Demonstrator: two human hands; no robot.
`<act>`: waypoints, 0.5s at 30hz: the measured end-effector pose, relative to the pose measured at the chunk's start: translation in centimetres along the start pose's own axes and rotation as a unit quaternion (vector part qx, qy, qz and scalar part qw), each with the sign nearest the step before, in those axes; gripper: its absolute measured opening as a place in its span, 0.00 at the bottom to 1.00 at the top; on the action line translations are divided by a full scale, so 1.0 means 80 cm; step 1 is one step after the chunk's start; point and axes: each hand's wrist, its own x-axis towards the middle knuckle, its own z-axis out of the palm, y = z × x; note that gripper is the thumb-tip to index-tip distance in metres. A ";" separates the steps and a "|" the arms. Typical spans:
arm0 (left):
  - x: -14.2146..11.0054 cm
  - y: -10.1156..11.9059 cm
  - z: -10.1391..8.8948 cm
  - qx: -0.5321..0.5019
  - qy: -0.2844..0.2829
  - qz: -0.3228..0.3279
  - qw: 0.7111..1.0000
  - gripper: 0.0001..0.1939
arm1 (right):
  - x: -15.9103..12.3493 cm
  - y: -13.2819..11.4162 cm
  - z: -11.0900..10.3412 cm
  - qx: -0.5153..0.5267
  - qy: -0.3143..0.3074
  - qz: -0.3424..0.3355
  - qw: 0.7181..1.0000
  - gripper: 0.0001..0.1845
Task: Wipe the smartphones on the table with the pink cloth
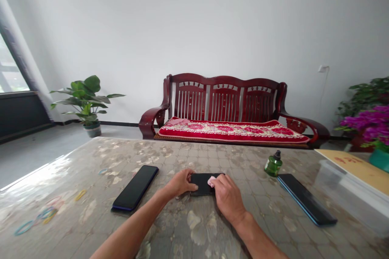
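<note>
The left end of the centre phone (202, 186) is gripped by the left hand (183, 182), and a pink wad (210, 181) is pinched by the right hand (226, 194) over the right half, to which that hand is nearer. The centre phone is positioned between the two separated hands, on or just above the table (182, 234), its long axis crosswise. It is flanked by the left phone (135, 188) and right phone (306, 199), both slanted; beyond, a bottle (273, 166) and, past the table, a bench (226, 79) are located.
</note>
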 end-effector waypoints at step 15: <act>-0.012 0.020 0.009 -0.079 0.156 0.019 0.984 0.09 | 0.013 0.015 -0.008 0.169 0.179 0.035 0.969 0.14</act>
